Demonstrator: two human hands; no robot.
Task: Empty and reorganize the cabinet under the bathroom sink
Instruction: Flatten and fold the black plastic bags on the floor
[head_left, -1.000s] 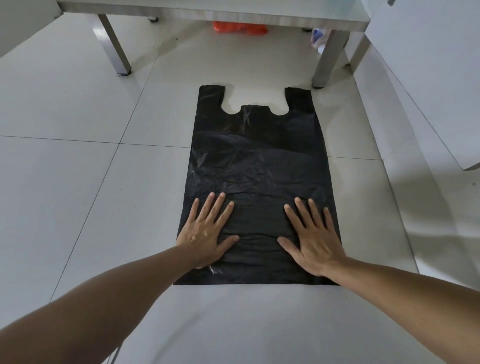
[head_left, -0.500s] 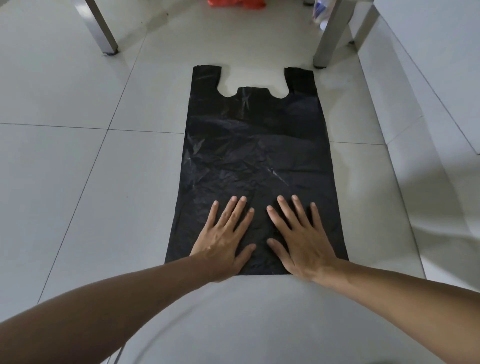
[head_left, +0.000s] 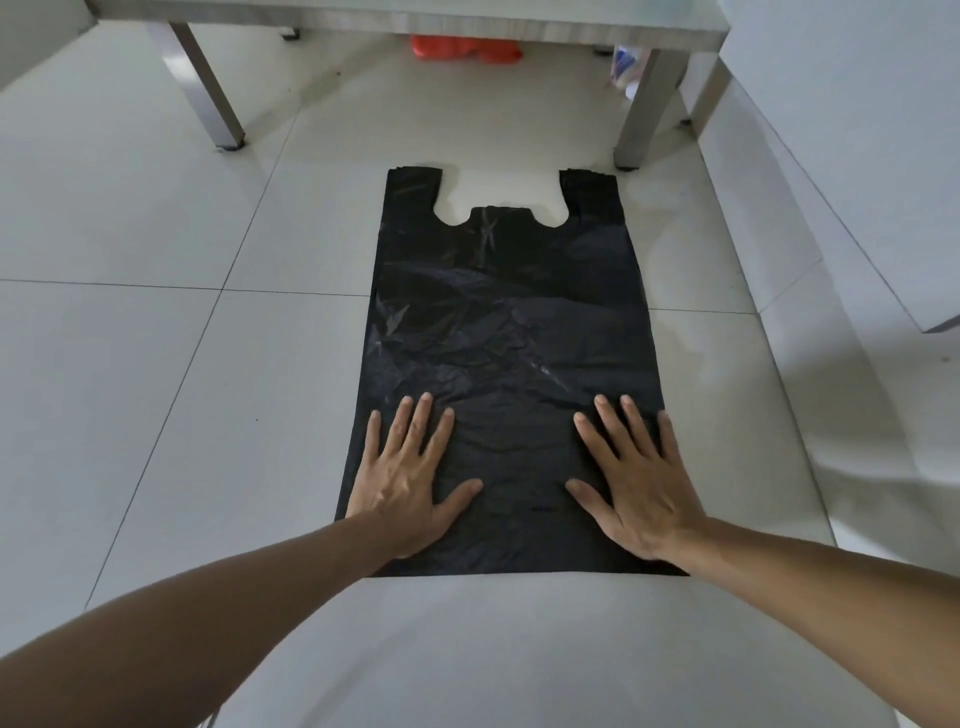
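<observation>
Bag (head_left: 509, 332), black, flat on floor (head_left: 130, 389) before table (head_left: 415, 23). My left hand (head_left: 410, 478) and right hand (head_left: 636, 478), flat and open, had spread outward from centre since half a second earlier, pressing creases out. Judged ready for folding.

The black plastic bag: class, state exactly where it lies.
In the head view, the black plastic bag lies flat on the tiled floor, centre frame, handles toward the metal table legs, both hands pressing its near end.
</observation>
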